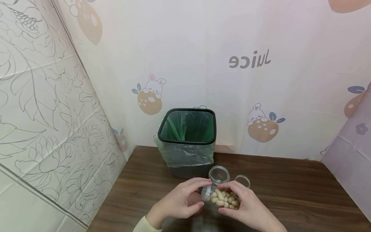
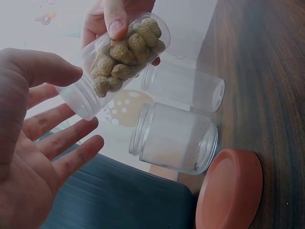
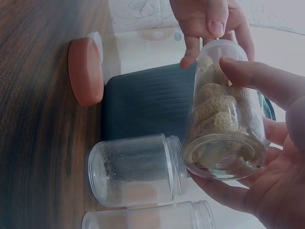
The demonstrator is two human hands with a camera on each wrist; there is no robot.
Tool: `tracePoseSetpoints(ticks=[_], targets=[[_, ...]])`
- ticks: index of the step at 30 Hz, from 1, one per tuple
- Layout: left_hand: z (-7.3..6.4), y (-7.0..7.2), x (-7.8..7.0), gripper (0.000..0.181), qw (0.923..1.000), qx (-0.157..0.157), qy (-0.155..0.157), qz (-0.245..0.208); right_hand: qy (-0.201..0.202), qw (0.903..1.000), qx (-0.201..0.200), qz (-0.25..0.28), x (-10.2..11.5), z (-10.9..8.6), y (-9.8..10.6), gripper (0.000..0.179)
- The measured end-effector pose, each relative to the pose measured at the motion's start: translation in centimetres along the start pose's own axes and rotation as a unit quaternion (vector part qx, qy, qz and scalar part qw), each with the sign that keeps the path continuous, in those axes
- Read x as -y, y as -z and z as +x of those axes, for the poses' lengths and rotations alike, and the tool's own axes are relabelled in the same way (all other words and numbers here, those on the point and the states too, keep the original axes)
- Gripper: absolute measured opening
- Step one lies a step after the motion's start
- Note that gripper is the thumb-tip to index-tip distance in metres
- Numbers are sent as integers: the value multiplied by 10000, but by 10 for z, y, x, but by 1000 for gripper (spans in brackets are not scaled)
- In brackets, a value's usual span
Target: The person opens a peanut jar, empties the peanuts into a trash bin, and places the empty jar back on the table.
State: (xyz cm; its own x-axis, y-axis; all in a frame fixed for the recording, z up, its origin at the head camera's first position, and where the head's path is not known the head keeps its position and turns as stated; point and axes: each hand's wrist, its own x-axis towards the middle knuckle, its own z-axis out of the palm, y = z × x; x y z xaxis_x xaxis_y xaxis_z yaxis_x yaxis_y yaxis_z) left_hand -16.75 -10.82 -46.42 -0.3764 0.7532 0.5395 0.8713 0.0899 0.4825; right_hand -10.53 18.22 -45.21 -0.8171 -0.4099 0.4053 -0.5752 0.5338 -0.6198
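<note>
A clear jar of unshelled peanuts (image 1: 223, 198) is tilted on its side above the table, its threaded neck pointing left. My right hand (image 1: 246, 203) grips it around the body, thumb on one side and fingers on the other. Close to the jar's neck is my left hand (image 2: 40, 124), fingers spread and fairly straight; whether it touches the neck I cannot tell. An open glass-like jar (image 2: 178, 138) and a second clear jar (image 2: 183, 86) stand on the table beyond. An orange-red lid (image 2: 231, 191) lies under my left hand.
A dark bin (image 1: 188, 141) with a green-tinted liner stands behind the jars. A small white disc (image 3: 96, 45) shows beside the orange-red lid. The brown wood-grain table (image 1: 290, 193) meets a patterned curtain (image 1: 203, 64) at the back.
</note>
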Motion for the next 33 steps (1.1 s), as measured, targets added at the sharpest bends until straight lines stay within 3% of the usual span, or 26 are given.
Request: tracePoseSetpoints(ticks=[33], targets=[[-2, -2, 1, 62, 9998, -64, -76, 159, 49, 9998, 162, 104, -2, -1, -1, 54]])
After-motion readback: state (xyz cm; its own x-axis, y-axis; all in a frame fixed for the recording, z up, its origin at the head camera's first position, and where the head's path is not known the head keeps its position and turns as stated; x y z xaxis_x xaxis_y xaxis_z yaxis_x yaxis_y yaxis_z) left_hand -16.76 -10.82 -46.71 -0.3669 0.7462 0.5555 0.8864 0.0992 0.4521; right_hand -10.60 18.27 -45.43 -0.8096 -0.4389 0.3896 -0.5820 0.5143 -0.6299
